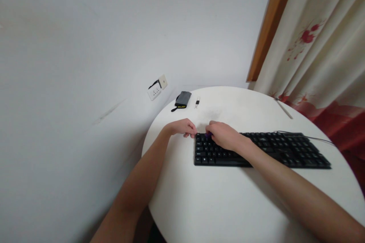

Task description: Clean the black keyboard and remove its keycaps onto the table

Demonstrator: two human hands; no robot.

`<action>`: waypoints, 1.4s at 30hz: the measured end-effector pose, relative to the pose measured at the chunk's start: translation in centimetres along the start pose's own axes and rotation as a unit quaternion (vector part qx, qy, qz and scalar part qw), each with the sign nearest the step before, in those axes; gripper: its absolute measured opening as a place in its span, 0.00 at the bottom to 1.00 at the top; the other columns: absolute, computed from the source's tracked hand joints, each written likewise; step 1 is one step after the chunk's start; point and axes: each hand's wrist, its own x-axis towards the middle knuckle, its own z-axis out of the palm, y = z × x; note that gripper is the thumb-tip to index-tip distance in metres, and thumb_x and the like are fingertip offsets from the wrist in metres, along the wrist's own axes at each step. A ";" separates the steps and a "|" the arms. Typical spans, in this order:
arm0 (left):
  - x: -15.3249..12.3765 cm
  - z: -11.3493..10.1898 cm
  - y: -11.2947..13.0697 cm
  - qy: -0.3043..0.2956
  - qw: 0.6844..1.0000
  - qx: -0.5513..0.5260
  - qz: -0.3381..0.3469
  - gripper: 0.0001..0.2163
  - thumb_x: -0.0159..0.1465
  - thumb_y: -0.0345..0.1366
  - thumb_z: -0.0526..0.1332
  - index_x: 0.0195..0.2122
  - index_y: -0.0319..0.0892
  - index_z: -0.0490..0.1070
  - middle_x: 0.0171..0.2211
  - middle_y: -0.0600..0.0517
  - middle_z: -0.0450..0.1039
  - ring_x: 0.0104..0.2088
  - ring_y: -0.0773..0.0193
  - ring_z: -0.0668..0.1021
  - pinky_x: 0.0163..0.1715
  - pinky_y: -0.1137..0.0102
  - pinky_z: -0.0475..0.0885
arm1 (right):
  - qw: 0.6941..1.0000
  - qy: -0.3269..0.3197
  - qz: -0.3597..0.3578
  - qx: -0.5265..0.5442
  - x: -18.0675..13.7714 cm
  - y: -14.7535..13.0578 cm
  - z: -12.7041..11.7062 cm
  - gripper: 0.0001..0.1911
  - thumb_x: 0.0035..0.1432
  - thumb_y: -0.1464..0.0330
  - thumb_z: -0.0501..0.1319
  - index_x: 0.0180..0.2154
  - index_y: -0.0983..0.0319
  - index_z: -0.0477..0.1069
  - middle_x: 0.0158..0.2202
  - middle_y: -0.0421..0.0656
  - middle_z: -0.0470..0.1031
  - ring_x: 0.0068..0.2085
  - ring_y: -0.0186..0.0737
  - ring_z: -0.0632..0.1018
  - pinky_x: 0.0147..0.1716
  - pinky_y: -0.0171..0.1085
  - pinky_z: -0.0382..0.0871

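Observation:
A black keyboard (273, 150) lies flat on the round white table. My left hand (184, 127) is closed at the keyboard's upper left corner, its fingertips gripping that edge. Over the left-hand keys, my right hand (224, 134) is closed around a small purple object (208, 135). Only a sliver of the object shows beneath the fingers, so its kind cannot be made out. It is down at the top rows of keys. My right hand and forearm hide part of the keyboard's middle.
Behind my left hand lie a folded grey cloth (183, 99) with a black loop and a small black-and-clear item (197, 102). A thin stick-like tool (284, 108) rests at the far right edge. The keyboard's cable (319, 139) runs right. Wall sockets (154, 91) and a curtain (310, 57) border the table.

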 end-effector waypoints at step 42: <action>0.0 0.0 0.1 -0.004 1.000 0.019 0.004 0.10 0.54 0.39 0.63 0.30 0.37 0.78 0.27 0.51 0.77 0.19 0.72 0.68 0.22 0.74 0.58 | 0.998 -0.052 -0.017 0.020 -0.2 -0.3 -0.5 0.11 0.56 0.79 0.57 0.38 0.63 0.74 0.39 0.48 0.76 0.39 0.42 0.77 0.36 0.34 0.61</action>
